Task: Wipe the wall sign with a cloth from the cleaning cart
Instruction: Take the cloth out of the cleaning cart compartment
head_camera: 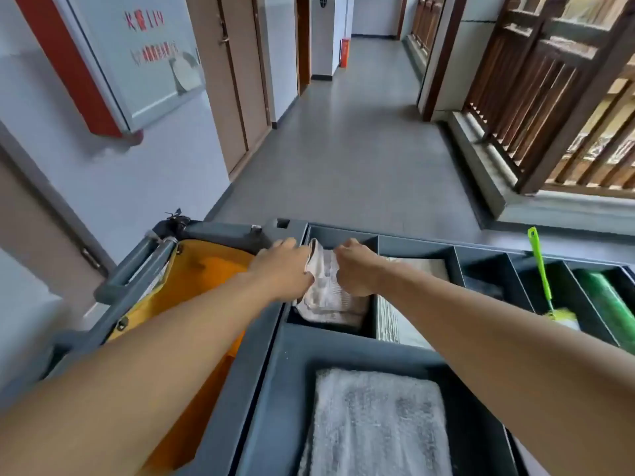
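A pale, patterned cloth (324, 286) sits in the far left compartment of the grey cleaning cart (271, 355). My left hand (283, 266) grips its left edge and my right hand (357, 269) grips its right side, both over that compartment. Part of the cloth is raised between my hands; the rest lies in the bin. A red-framed wall cabinet with red lettering on its glass front (137, 56) hangs on the white wall at upper left, above and beyond the cart.
A grey folded towel (376, 424) lies in the near compartment. A yellow bag (192, 283) hangs on the cart's left side. A green-handled brush (541, 273) and a green roll (608, 297) lie at the right. Grey corridor floor (360, 139) extends ahead, doors left, wooden railing (536, 80) right.
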A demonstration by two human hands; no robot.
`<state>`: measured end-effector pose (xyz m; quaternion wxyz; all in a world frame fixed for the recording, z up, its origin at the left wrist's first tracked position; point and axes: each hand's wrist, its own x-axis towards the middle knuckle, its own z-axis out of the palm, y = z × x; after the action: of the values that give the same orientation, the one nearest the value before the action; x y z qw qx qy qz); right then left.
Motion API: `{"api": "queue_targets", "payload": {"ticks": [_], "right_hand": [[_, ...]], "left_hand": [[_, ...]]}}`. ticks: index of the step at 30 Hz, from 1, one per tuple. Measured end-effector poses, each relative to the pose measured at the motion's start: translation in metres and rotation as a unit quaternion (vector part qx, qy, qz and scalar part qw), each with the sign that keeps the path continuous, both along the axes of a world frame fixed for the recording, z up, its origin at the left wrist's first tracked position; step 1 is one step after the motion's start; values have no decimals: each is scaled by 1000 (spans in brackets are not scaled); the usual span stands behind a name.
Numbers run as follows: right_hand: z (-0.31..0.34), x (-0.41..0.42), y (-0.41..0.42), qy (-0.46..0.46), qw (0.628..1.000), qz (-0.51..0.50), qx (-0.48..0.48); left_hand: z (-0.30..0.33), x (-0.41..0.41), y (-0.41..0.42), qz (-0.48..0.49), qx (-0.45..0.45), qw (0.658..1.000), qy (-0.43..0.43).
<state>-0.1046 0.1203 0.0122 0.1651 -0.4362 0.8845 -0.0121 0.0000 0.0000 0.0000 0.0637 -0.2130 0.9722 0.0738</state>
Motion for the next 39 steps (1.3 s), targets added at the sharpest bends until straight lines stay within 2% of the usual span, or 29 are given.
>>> {"api": "queue_targets", "payload": {"ticks": [3,10,15,19,22,32,37,39], "right_hand": [[-22,-16,-10,3,1000,1,31],[-50,-42,-29,19,996,-6,90],[-69,-53,-38,42,995,-10,85],[-74,-57,-40,72,994,-35,68],[-74,-59,-41,71,996,-10,56],[-14,-43,-23,18,996,-23,-83],[43,-16,-14,17,987,25,-159],[72,-2,-8,30,982,46,-183]], "left_hand": [[-18,-8,-7,-16,-29,999,-10],[-50,-21,-28,-6,-11,1000,-1],[-60,-22,-28,2,-6,999,49],[-60,-22,-29,-2,-13,999,52],[-58,-22,-28,-6,-25,999,46],[-26,-16,-22,8,-10,995,99],[24,-12,-18,-11,48,988,149],[43,-10,-22,-25,44,985,164]]}}
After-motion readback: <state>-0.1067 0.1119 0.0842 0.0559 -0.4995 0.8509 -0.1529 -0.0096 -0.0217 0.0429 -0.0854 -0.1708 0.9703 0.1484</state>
